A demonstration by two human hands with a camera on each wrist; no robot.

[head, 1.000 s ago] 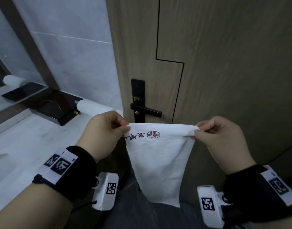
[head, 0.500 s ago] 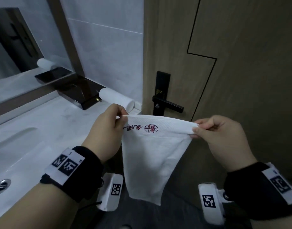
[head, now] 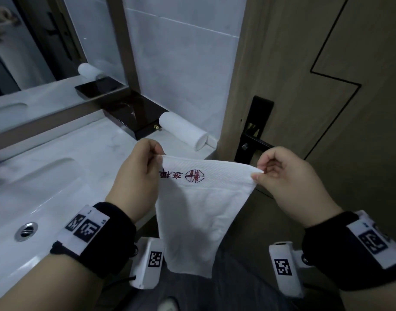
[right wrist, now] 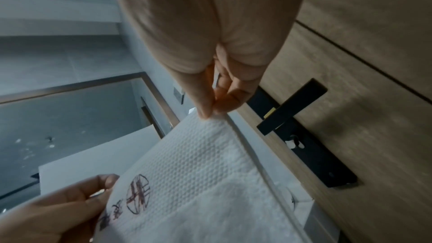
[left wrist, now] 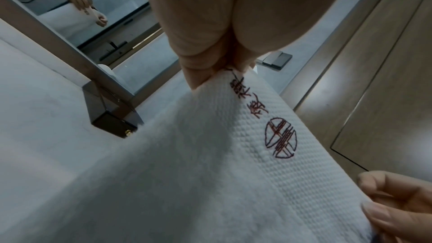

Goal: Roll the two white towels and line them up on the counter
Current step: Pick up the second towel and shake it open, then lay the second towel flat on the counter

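Observation:
A white towel (head: 197,216) with red embroidery hangs in the air in front of me, off the counter's right end. My left hand (head: 157,154) pinches its top left corner and my right hand (head: 258,173) pinches its top right corner, so the top hem is stretched between them. The left wrist view shows the towel (left wrist: 187,163) and the pinching left hand (left wrist: 217,73); the right wrist view shows the towel (right wrist: 210,182) with the right hand (right wrist: 211,112) on its corner. A second white towel (head: 181,130), rolled, lies on the counter (head: 85,149) by the wall.
A dark wooden box (head: 138,115) sits against the mirror (head: 46,41), left of the rolled towel. The white sink basin (head: 31,198) with its drain (head: 26,231) lies at the left. A wooden door (head: 327,86) with a black handle (head: 255,140) stands at the right.
The view has swung left, bringing the sink and counter into sight. Both hands keep pinching the towel's top corners, and the towel hangs slightly nearer the counter.

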